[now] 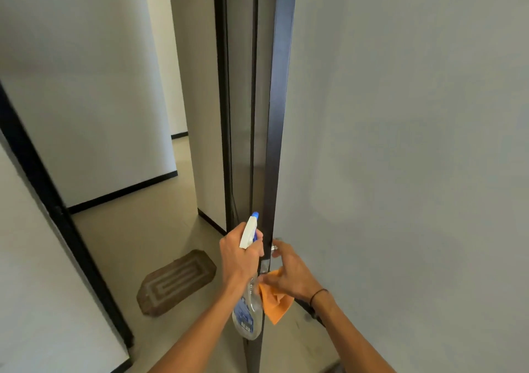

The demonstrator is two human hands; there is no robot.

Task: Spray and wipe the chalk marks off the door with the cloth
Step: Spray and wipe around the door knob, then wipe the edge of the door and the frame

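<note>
Both hands were busy: left hand (239, 254) gripped the spray bottle (248, 281), right hand (289, 272) pinched the cloth (276, 307) beside the door (400, 143) edge; reaching for the handle, the cloth might slip

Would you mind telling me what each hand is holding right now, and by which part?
The left hand grips the spray bottle by its neck, under the trigger head. The right hand holds the orange cloth by its upper part.
</note>
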